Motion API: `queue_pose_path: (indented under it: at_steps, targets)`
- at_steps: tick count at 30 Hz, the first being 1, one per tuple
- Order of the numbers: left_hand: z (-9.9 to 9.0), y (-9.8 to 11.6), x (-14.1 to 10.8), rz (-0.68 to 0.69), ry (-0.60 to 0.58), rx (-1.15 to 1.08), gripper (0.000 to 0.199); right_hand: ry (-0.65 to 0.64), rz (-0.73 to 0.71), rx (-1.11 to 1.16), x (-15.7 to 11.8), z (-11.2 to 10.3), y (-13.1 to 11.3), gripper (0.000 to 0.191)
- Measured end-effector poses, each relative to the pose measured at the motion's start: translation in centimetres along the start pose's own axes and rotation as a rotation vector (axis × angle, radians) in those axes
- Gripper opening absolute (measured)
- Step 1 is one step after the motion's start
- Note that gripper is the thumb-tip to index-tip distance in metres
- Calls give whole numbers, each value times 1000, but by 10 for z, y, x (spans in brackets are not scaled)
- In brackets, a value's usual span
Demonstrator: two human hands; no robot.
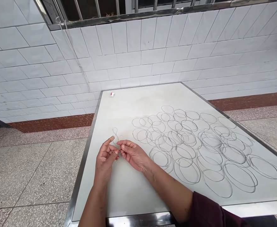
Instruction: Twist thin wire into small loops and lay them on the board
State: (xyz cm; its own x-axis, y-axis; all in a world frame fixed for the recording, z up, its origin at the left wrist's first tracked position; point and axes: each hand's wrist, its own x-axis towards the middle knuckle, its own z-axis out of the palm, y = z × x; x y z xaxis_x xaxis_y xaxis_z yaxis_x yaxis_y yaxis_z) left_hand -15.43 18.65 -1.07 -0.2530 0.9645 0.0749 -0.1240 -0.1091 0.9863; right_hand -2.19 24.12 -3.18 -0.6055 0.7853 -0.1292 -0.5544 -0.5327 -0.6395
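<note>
From here I see both bare hands brought close together over the pale, metal-edged counter (pixel 133 192), near its left side. The left hand (pixel 106 154) has its thumb bent in towards the other hand, pinching at a thin, light wire-like strand (pixel 115 134); one finger points up and away, with something tan around its tip. The right hand (pixel 131 153) grasps the strand too, between thumb and fingertips, just beside the left fingertips.

The strand lies mostly between the two hands and just beyond them. A small twisted loop of it stands out past the raised left finger, and short bits curve out above and below the right fingertips. I can't tell whether it is one piece or several.

To the right of the hands, and beyond the right forearm, many thin dark rings (pixel 185 151) lie spread flat, a lot of them overlapping. Well beyond the left hand, near the counter's far corner, sits a small white-and-red object (pixel 112 94). A dark maroon sleeve (pixel 209 211) covers the right upper arm.
</note>
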Motion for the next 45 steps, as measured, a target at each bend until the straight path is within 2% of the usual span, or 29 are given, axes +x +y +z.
queue_pose_path:
  at_steps: [8, 14, 21, 28, 36, 45]
  targets:
    - [-2, -2, 1, -41, -56, -100, 55, -8, -35, -57, 0, 0, -1, 29]
    - [-4, -2, 2, -111, -92, -169, 65, -10, -49, -34, 0, -1, -2, 29]
    - [-7, -3, 3, -163, -206, -320, 78, -6, -80, 0, 0, 1, -5, 28]
    - [-3, -6, 2, -201, -204, -437, 74, 14, -70, 13, 0, 0, -6, 32]
    - [-5, -11, 3, -184, -100, -444, 65, 59, -68, 23, 0, 1, -9, 28]
    - [-2, -9, 4, -200, -92, -419, 65, 62, -93, 20, 1, 3, -9, 27]
